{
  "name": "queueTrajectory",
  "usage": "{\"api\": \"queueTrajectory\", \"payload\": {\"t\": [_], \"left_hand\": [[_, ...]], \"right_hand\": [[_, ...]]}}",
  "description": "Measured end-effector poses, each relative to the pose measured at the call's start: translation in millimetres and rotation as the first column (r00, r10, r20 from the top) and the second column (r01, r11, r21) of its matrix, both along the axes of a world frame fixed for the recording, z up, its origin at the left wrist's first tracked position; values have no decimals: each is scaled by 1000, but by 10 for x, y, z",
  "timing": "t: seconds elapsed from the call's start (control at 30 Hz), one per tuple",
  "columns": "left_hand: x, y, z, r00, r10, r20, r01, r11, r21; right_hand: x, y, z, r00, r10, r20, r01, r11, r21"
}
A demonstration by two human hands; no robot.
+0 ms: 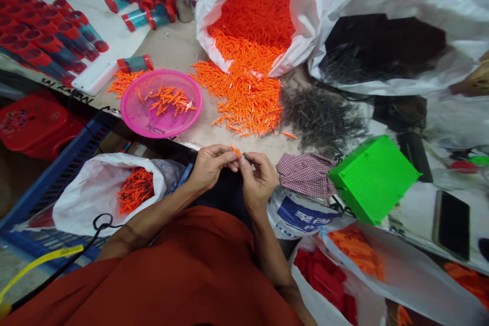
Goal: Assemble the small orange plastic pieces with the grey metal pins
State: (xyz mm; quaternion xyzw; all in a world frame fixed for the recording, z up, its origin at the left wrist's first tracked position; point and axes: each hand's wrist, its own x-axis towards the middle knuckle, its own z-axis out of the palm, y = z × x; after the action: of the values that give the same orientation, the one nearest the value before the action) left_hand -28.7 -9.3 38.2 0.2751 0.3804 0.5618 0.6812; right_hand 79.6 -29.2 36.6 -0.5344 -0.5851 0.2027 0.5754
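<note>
My left hand (208, 167) and my right hand (259, 179) meet just in front of the table edge, fingertips nearly touching. The left pinches a small orange plastic piece (236, 151). The right pinches a thin grey sliver (245, 159), too small to identify, perhaps a metal pin. Beyond them, loose orange pieces form a heap (244, 104) spilling from a white sack (305, 5). More lie in a pink plastic basket (133, 112). A pile of dark metal pins (323, 118) lies to the right.
A green perforated plastic box (372, 179), a checked cloth (305, 174) and a phone (451, 225) lie right of my hands. Red-capped clear tubes (49, 35) and a steel cup (183, 5) stand far left. White bags (87, 204) of orange and red pieces sit low on both sides.
</note>
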Motion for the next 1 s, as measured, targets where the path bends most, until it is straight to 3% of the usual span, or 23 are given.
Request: {"api": "queueTrajectory", "payload": {"t": [0.47, 1.0], "left_hand": [[0, -19, -6, 999, 24, -28, -24, 1000, -7], [-5, -55, -60, 986, 100, -132, -83, 989, 124]], "right_hand": [[-12, -3, 3, 1000, -15, 23, 15, 1000, -9], [-30, -34, 57, 992, -73, 98, 73, 997, 4]]}}
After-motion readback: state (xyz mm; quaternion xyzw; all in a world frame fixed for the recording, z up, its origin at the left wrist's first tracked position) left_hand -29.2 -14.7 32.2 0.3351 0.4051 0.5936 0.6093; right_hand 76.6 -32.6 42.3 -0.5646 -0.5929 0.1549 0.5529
